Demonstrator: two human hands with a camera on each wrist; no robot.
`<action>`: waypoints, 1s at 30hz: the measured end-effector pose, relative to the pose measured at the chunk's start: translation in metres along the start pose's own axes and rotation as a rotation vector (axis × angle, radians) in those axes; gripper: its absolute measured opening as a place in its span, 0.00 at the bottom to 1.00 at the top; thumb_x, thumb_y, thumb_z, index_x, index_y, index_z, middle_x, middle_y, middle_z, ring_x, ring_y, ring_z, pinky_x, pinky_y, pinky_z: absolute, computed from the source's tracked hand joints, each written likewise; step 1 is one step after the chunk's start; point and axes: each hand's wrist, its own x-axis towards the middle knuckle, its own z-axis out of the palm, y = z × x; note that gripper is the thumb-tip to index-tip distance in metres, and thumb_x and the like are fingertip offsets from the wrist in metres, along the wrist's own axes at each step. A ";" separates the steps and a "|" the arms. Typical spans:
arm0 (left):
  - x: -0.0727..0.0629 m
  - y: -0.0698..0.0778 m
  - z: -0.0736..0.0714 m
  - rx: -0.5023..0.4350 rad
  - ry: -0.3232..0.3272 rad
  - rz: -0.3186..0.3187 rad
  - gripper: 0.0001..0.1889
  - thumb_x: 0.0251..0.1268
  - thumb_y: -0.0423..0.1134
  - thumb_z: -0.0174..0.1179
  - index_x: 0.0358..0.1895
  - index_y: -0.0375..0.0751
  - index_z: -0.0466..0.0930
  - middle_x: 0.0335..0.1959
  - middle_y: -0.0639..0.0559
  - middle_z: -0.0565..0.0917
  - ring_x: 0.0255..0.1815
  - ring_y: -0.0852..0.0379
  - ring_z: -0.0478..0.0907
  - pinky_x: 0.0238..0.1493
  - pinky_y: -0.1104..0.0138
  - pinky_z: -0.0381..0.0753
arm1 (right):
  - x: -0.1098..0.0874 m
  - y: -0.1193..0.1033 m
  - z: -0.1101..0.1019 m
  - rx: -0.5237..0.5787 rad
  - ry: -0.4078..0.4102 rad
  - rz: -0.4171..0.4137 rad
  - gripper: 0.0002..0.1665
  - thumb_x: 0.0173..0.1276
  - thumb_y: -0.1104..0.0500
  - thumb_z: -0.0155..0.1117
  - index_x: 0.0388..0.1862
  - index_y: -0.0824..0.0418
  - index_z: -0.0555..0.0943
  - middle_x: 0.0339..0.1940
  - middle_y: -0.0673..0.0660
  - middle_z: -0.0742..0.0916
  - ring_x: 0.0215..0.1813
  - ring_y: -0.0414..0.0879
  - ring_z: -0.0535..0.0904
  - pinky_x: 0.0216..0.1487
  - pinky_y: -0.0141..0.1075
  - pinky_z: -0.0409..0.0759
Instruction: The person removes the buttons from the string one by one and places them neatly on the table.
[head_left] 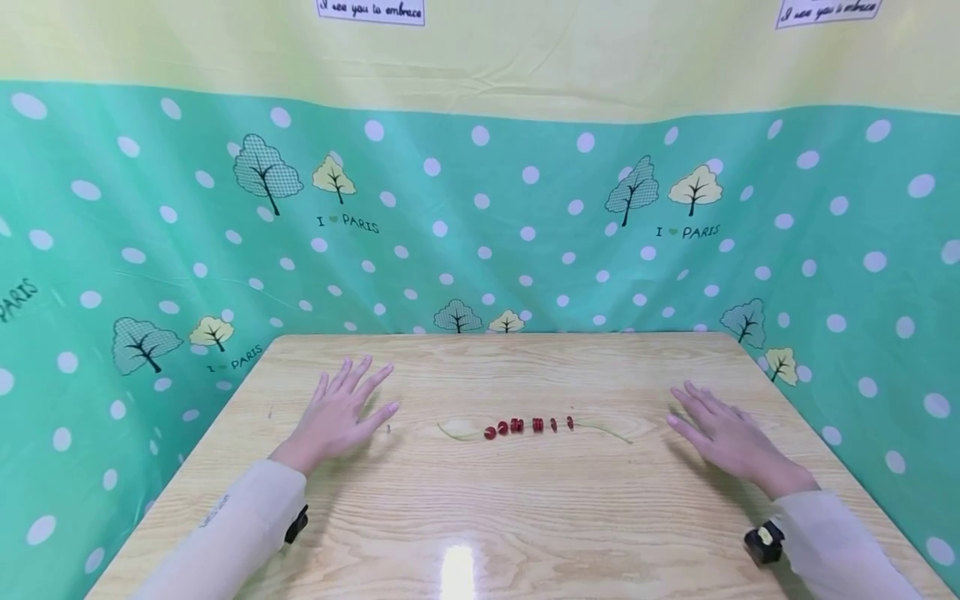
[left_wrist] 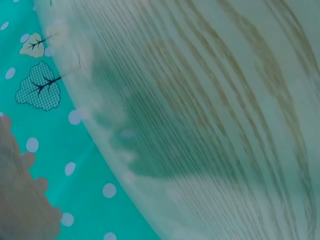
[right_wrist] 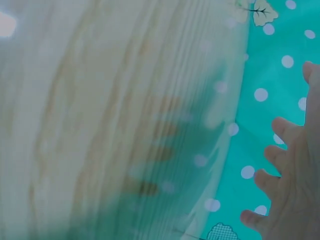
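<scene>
A thin pale green cord [head_left: 611, 432] lies across the middle of the table, its ends loosely curved. Several small dark red beads [head_left: 537, 425] sit along it in a row, some bunched together and some spaced apart. To the left of the cord is my left hand [head_left: 341, 417], palm down with the fingers spread, holding nothing. My right hand [head_left: 727, 437] is out to the right, its fingers straight and nothing in its grasp. Each wrist view shows only part of its own hand, the left fingers [left_wrist: 42, 185] and the right fingers [right_wrist: 270, 182], both unclenched.
The pale wood-grain table [head_left: 525, 517] reflects a bright light near its front edge. A tiny dark speck [head_left: 388, 428] lies beside the left thumb. Behind and at both sides hangs a green dotted curtain [head_left: 480, 250] with printed trees. Dark wrist cameras [head_left: 763, 543] sit at the sleeves.
</scene>
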 end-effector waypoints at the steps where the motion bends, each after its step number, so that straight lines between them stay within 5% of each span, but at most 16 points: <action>1: 0.000 0.001 0.000 -0.004 -0.002 0.001 0.37 0.74 0.67 0.45 0.80 0.57 0.55 0.80 0.39 0.50 0.79 0.31 0.42 0.70 0.32 0.36 | 0.001 -0.001 0.000 0.007 0.001 -0.004 0.40 0.80 0.38 0.44 0.80 0.61 0.59 0.79 0.69 0.59 0.75 0.73 0.53 0.62 0.75 0.50; 13: 0.001 0.012 0.002 -0.031 -0.012 0.040 0.36 0.75 0.66 0.44 0.80 0.55 0.55 0.78 0.39 0.58 0.77 0.32 0.49 0.71 0.34 0.41 | 0.008 -0.022 0.002 0.053 -0.010 -0.051 0.38 0.81 0.40 0.45 0.76 0.64 0.64 0.77 0.70 0.64 0.74 0.72 0.58 0.60 0.78 0.52; 30: 0.003 0.036 0.006 -0.062 0.005 0.122 0.35 0.76 0.64 0.44 0.79 0.53 0.57 0.68 0.38 0.73 0.68 0.32 0.67 0.68 0.33 0.53 | 0.031 -0.063 0.011 0.174 -0.015 -0.168 0.35 0.78 0.40 0.52 0.73 0.61 0.69 0.70 0.63 0.75 0.71 0.64 0.67 0.67 0.64 0.63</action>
